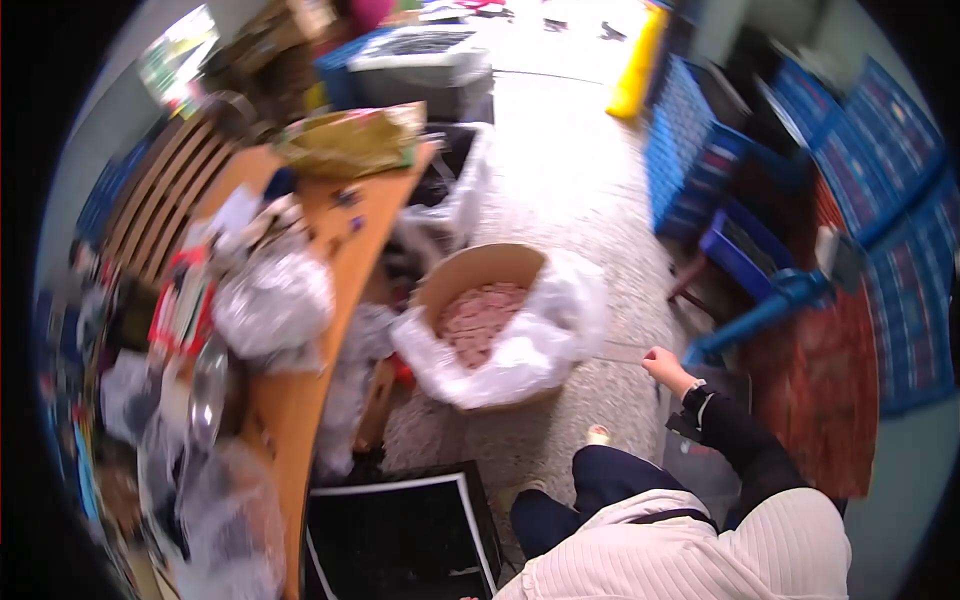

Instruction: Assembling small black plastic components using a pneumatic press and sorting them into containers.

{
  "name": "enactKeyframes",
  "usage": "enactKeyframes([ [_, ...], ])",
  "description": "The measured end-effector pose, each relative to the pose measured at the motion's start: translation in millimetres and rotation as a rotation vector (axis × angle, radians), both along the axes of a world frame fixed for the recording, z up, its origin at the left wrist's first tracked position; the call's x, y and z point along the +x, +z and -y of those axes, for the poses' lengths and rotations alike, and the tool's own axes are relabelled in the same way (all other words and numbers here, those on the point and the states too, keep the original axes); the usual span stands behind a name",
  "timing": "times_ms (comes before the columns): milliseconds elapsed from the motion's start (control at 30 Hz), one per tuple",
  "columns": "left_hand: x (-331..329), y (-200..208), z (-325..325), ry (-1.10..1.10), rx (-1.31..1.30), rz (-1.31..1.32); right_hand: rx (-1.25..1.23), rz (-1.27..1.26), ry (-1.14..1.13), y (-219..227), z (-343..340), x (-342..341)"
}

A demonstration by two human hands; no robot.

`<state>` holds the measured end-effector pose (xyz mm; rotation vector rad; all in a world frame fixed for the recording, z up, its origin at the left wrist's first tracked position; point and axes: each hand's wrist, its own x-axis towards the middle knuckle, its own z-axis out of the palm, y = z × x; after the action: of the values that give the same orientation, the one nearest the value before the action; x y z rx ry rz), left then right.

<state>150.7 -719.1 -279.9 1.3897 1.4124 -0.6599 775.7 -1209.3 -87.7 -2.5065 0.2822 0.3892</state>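
Observation:
My right hand (668,370) is held out over the floor at the right, its fingers curled closed. Whatever they may hold is hidden or too small to make out. The dark sleeve and a dark band at the wrist show behind it. A round brown drum (480,262) stands on the floor to the left of the hand, apart from it. Many small pinkish pieces (482,318) lie inside, and a clear plastic liner (545,340) is folded over its rim. My left hand does not show.
A cluttered orange-brown table (345,250) runs along the left with plastic bags (275,300) on it. A black panel with a white border (400,540) lies low in front. Blue crates (690,150), a red-brown wooden surface (815,390) and a blue chair arm (765,318) line the right.

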Motion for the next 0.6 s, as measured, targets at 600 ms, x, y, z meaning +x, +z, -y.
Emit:
enactKeyframes([
  [600, 671.1, 80.2, 323.0, -0.939, -0.301, 0.526, 0.451, -0.530, -0.647, -8.6, 317.5, -67.6],
])
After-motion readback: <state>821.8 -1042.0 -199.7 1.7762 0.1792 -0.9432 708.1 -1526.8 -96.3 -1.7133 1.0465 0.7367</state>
